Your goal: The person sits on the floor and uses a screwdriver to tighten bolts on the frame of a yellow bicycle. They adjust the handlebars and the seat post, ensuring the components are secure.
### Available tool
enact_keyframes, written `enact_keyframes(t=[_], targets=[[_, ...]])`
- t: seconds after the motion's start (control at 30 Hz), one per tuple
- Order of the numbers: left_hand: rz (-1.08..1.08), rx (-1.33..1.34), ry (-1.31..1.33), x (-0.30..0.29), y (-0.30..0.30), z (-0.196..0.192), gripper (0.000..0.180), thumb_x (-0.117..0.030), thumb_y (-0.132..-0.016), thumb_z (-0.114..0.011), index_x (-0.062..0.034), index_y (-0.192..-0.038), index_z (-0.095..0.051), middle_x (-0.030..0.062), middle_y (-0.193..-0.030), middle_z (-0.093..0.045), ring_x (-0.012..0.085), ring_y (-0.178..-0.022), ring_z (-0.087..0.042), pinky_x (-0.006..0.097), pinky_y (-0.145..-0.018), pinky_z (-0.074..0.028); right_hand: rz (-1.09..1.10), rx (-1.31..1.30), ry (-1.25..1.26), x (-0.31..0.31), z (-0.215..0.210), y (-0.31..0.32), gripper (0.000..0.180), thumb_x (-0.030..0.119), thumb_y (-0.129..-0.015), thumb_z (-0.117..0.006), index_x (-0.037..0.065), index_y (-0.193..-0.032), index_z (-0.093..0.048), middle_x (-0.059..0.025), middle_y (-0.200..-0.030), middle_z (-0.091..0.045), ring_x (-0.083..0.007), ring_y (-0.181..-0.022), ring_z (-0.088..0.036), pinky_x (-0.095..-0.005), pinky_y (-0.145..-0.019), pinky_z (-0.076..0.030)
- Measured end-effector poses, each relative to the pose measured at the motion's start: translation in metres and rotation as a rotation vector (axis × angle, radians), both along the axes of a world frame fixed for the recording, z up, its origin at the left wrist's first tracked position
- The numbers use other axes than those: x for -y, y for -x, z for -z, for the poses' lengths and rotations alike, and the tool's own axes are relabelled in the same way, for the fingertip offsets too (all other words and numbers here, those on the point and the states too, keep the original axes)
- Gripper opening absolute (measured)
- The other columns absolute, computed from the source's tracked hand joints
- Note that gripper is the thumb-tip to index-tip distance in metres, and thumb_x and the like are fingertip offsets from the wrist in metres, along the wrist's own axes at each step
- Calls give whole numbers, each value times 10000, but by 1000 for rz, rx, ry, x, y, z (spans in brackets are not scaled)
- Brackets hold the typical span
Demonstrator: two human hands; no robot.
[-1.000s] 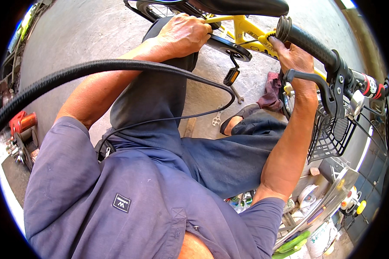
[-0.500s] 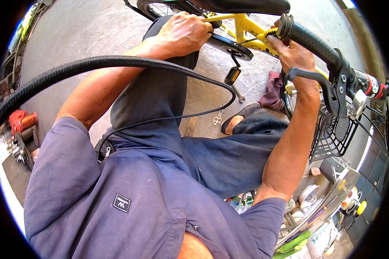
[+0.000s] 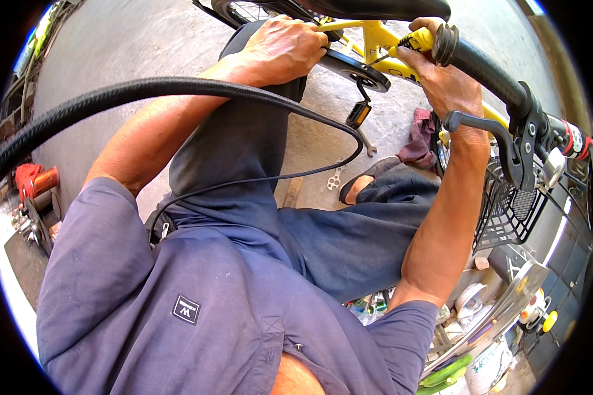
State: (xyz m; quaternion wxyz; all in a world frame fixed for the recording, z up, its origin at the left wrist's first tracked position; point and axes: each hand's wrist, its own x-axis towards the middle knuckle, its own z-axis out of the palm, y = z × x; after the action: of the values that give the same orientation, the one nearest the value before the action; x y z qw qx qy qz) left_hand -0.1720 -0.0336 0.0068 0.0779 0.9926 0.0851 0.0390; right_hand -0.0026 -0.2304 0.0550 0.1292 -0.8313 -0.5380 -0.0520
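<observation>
A yellow bicycle frame (image 3: 374, 39) stands at the top of the view, under a black saddle (image 3: 382, 8). My right hand (image 3: 446, 84) is closed around the yellow handle of a screwdriver (image 3: 416, 41). Its thin shaft points left and down toward the frame above the chain cover (image 3: 355, 67). My left hand (image 3: 284, 51) is closed at the rear of the frame, by the chain cover's left end. Its fingertips are turned away, hiding whatever they grip. Below the cover hangs a pedal (image 3: 358, 114).
The black handlebar grip (image 3: 484, 66) and brake lever (image 3: 484, 125) jut close beside my right wrist. A black cable (image 3: 178, 85) arches over my left forearm. On the floor lie a wrench (image 3: 369, 143), a multi-hole spanner (image 3: 334, 179) and a dark red cloth (image 3: 418, 141). A basket (image 3: 507, 214) is at right.
My right hand has shifted its grip on the screwdriver; more of the yellow handle shows, with fingers now above it. My left hand stays in place at the frame.
</observation>
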Motion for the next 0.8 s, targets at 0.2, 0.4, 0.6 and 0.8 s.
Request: enact_keyframes(t=[0.2,0.4,0.6,0.8], targets=[[-19,-22,0,-1,0,-2,260,-231,-899,-599,-48,-1055,-698,113,-984,-676,304,-935,-649,398,-882,-488,93,-253,-70,2,-11,14,327,303,-871,-708,170,-1154,-614,-105,-937,-707,-192,-858,-695,-314,-759,-578],[-16,-16,12,-2,0,-1,262,-233,-901,-599,-50,-1058,-699,114,-986,-678,300,-925,-652,395,-880,-490,111,-234,-153,5,-2,14,321,330,-865,-715,163,-1130,-641,-91,-858,-699,-190,-730,-679,-296,-663,-569],[15,96,-35,-5,2,4,228,-214,-906,-579,-44,-972,-715,139,-901,-694,299,-838,-683,395,-808,-530,-14,441,34,17,2,-5,282,295,-871,-717,103,-1073,-672,-95,-758,-661,-195,-626,-643,-290,-589,-555],[-25,-37,-6,-2,0,-1,272,-248,-922,-591,-55,-1080,-700,108,-982,-678,290,-927,-654,389,-883,-495,100,-57,-166,3,5,11,273,267,-891,-695,59,-1063,-652,-105,-798,-669,-177,-660,-643,-289,-634,-554]])
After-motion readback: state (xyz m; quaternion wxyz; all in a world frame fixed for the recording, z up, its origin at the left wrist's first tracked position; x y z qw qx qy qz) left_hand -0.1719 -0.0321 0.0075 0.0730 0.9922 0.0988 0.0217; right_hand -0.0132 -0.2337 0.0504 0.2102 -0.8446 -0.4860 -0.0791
